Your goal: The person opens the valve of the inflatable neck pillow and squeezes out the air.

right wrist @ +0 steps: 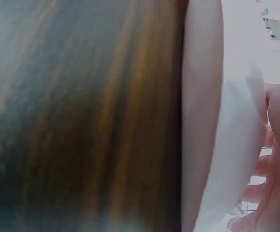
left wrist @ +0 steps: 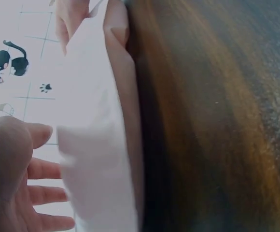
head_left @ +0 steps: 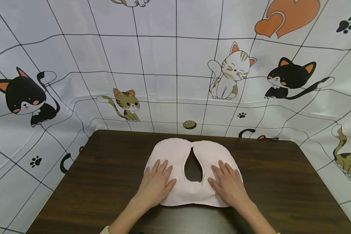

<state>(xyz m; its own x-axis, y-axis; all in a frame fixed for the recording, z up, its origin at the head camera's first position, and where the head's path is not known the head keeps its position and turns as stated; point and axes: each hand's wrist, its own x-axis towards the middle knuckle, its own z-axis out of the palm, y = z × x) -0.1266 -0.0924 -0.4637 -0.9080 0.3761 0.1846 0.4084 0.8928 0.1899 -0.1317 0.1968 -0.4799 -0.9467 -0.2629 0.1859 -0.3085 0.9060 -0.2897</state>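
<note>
Pillow [head_left: 194, 195] is directly under both hands, long axis running left-right, so it spans from left hand [head_left: 156, 183] to right hand [head_left: 229, 187]. Left hand sits on its left lobe, right hand on its right lobe; neither is clearly nearer the middle. Teardrop hole [head_left: 193, 167] falls between the two thumbs, narrow end pointing away from the person; can't tell if the lobes are joined beyond it. Both hands: fingers extended and spread apart, resting on the pale pink top, not clamped on anything. How hard they press, can't tell. Pillow lies flat on the table [head_left: 280, 182], its far side just short of the table's far edge. Count: one pillow, one hole, two hands, one table, one cat-print cloth [head_left: 158, 55] behind.
</note>
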